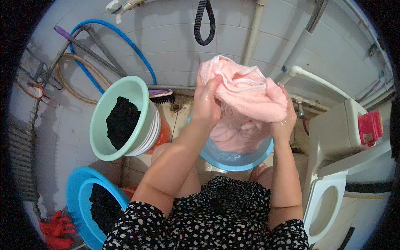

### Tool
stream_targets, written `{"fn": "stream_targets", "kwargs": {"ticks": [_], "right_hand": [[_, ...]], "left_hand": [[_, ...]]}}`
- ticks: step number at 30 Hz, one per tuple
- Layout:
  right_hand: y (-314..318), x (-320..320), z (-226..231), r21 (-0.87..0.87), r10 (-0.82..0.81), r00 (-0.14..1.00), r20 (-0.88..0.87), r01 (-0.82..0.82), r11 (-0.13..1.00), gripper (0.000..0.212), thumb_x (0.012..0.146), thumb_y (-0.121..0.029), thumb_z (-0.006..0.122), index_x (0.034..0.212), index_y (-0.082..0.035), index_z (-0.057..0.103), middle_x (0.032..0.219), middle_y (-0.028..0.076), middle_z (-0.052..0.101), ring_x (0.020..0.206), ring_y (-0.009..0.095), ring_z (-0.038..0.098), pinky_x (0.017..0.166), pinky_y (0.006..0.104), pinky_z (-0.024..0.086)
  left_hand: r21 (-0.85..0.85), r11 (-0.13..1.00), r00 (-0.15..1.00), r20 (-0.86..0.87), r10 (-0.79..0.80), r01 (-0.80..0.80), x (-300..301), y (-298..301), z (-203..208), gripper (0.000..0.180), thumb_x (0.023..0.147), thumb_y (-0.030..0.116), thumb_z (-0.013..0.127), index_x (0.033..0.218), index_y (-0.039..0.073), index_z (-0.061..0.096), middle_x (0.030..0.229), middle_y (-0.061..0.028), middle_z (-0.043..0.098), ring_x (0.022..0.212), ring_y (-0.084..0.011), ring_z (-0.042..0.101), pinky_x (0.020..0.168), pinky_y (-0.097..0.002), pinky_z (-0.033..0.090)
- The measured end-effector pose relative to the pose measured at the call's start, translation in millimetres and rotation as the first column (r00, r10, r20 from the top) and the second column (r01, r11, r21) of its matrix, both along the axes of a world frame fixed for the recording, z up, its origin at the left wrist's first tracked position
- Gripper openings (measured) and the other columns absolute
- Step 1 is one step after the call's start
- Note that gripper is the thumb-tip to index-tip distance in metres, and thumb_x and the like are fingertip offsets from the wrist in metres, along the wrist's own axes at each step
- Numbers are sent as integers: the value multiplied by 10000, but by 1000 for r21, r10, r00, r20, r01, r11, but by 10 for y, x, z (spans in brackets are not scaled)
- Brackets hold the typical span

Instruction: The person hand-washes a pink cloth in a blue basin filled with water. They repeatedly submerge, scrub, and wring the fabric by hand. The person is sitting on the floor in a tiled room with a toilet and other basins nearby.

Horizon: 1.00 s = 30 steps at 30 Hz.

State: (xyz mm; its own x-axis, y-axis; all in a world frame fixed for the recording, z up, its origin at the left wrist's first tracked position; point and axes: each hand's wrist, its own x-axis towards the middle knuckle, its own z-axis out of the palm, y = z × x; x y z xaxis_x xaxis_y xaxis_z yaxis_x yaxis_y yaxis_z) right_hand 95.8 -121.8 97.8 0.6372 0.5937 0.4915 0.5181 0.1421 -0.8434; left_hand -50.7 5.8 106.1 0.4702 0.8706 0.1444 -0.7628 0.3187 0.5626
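A pink terry towel (254, 91) with a white-trimmed edge is bunched between my two hands, held above a blue basin (238, 168). My left hand (207, 100) grips its left end, thumb on top. At the other end, my right hand (285, 114) is closed around the fabric, its fingers partly hidden by the towel. Both hands look wet. Below, more pink cloth (239, 133) lies in the water of the basin, which stands on the floor between my feet.
To my left, a mint-green basin (143, 89) holding black cloth (123, 122) sits on a bucket. Nearer is a blue basin (75, 196) with dark cloth. Red gloves (57, 227) lie at lower left. A toilet (333, 175) stands right; a brush (161, 95) and hoses are by the wall.
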Motion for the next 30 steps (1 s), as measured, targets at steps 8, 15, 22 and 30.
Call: {"fn": "stream_targets", "kwargs": {"ticks": [8, 15, 22, 30], "right_hand": [[149, 269, -599, -408, 200, 951, -236, -284, 868, 632, 715, -141, 696, 1272, 1, 431, 1206, 142, 541, 1104, 223, 526, 950, 316, 392], [156, 53, -1000, -332, 485, 737, -471, -657, 677, 945, 670, -300, 774, 1342, 48, 208, 1325, 210, 374, 1236, 274, 388, 1037, 357, 296], [298, -198, -1071, -175, 395, 834, -385, -486, 856, 740, 851, -364, 599, 1345, 30, 214, 1336, 210, 358, 1260, 300, 352, 1026, 381, 295], [200, -318, -613, -486, 204, 979, 19, -169, 858, 783, 801, -524, 543, 1298, 42, 330, 1009, 299, 584, 952, 429, 572, 833, 452, 443]], "left_hand": [[-454, 886, 992, -33, -121, 93, 240, 43, -502, 329, 908, 119, 466, 1229, 73, 411, 1187, -111, 497, 1102, -259, 501, 925, -418, 424], [-587, 806, 973, -132, -191, 78, 381, 52, -665, 330, 930, 220, 409, 1156, -15, 466, 1097, -151, 558, 1049, -287, 525, 933, -455, 415], [-451, 884, 988, -28, -152, 124, 389, 18, -622, 407, 937, 357, 385, 1118, 7, 489, 1069, -138, 565, 1013, -285, 536, 921, -446, 420], [-384, 919, 978, -138, -157, 93, 468, -248, -482, 404, 912, 403, 457, 1086, 43, 515, 990, -97, 590, 896, -237, 580, 824, -379, 474]]}}
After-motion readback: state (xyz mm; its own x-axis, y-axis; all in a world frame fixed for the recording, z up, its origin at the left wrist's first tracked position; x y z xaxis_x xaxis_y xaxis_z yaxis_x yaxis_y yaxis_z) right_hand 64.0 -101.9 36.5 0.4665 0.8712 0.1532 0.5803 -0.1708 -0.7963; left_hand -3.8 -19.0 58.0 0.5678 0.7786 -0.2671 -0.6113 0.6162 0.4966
